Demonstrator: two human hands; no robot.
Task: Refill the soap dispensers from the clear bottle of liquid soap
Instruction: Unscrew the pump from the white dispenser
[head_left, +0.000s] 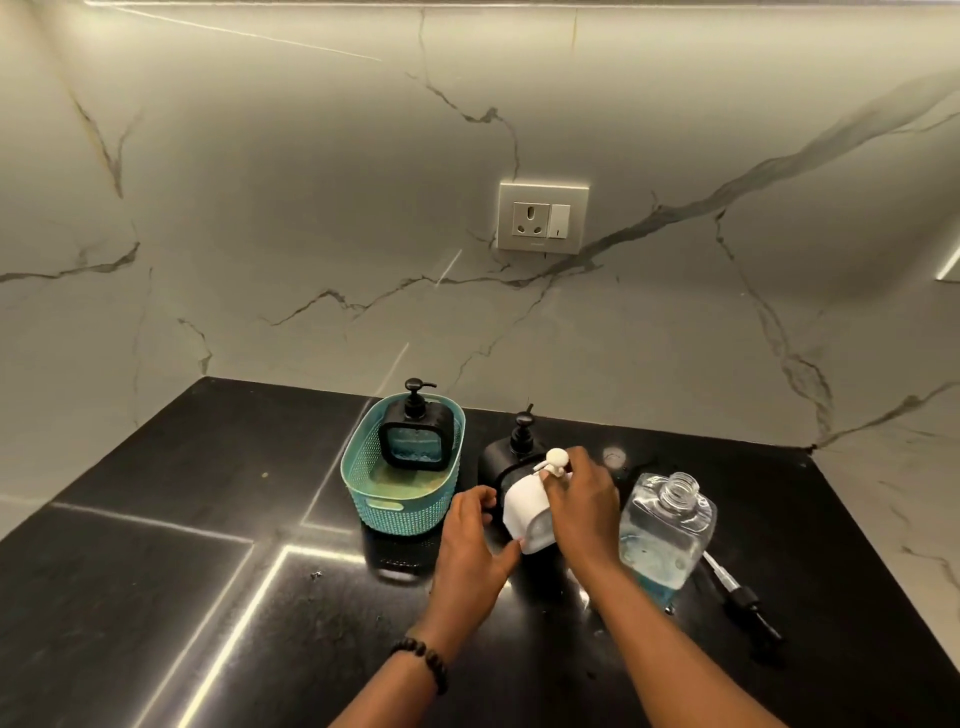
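Note:
A white soap dispenser (524, 512) stands on the black counter (208, 519). My left hand (475, 540) holds its left side and base. My right hand (579, 506) grips its neck just below the white pump head (557, 457). Right behind it stands a black dispenser (501, 457), partly hidden. Another black dispenser (415, 434) with blue soap stands inside a teal basket (387, 499). To the right sits the clear bottle (667, 530) with its cap off and blue soap low inside.
A loose black pump with its tube (743, 597) lies on the counter to the right of the clear bottle. A marble wall with a socket plate (543, 217) rises behind. The counter's left part has bright light reflections.

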